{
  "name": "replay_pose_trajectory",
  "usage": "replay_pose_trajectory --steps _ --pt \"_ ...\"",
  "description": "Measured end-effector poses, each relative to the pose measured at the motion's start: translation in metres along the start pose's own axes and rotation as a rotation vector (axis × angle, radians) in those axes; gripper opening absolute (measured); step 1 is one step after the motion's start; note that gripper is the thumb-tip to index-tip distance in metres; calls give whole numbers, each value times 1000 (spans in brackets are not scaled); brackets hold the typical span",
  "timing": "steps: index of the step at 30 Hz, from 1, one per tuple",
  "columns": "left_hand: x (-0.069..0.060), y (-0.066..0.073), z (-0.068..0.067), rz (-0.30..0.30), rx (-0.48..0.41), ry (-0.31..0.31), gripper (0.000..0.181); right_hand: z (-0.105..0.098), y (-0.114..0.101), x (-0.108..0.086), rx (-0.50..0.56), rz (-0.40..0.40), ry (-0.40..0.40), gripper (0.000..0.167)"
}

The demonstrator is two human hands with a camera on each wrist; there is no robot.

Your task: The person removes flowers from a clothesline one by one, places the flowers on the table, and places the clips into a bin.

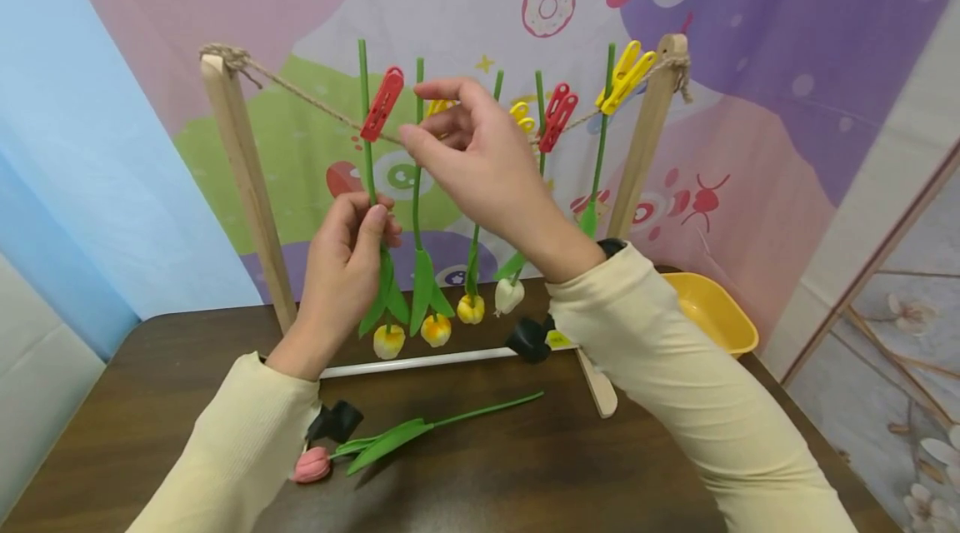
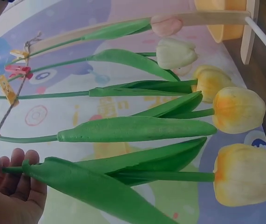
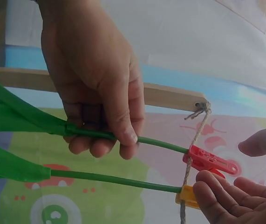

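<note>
My left hand (image 1: 341, 275) pinches the green stem of the leftmost hanging tulip (image 1: 388, 341). A red clothespin (image 1: 383, 104) clamps that stem to the twine (image 1: 303, 100). Just right of this clothespin, my right hand (image 1: 487, 166) is raised with fingers apart and holds nothing; in the right wrist view its fingers lie close by the red clothespin (image 3: 211, 161) and a yellow one (image 3: 187, 196). Several more tulips hang heads down on yellow and red clothespins, among them a white tulip (image 2: 175, 53) and a pink tulip (image 2: 166, 25) in the left wrist view.
Wooden posts (image 1: 243, 175) hold the twine at both ends, with a white bar (image 1: 420, 362) low between them. A pink tulip (image 1: 311, 465) lies on the brown table (image 1: 465, 483) in front. A yellow basin (image 1: 708, 312) stands at the right behind my sleeve.
</note>
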State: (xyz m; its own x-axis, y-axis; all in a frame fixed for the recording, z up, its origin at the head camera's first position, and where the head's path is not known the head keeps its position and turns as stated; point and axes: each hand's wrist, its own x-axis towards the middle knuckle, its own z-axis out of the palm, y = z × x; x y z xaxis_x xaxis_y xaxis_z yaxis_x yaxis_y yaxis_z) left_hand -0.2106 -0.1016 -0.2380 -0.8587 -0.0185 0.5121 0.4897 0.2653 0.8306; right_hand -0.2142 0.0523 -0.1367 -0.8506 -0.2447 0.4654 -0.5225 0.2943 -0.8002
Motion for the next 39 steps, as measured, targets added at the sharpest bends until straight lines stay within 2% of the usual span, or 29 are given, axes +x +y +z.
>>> replay_pose_trajectory --steps 10,17,21,30,35,39 --pt "-1 0 -1 -10 14 11 25 -6 1 1 20 14 -26 35" --pt "-1 -1 0 -2 6 23 24 -3 -5 3 -17 -33 -47 37" --pt "-1 -1 0 2 10 26 24 -2 -10 7 -23 -33 -44 37" --pt "-1 -2 -1 0 32 30 25 1 -17 15 -101 8 -67 46" --pt "-1 -2 -1 -8 24 23 25 2 -23 20 -135 67 -121 55" --pt "-1 -2 -2 -13 20 15 26 2 -26 22 -156 106 -123 54"
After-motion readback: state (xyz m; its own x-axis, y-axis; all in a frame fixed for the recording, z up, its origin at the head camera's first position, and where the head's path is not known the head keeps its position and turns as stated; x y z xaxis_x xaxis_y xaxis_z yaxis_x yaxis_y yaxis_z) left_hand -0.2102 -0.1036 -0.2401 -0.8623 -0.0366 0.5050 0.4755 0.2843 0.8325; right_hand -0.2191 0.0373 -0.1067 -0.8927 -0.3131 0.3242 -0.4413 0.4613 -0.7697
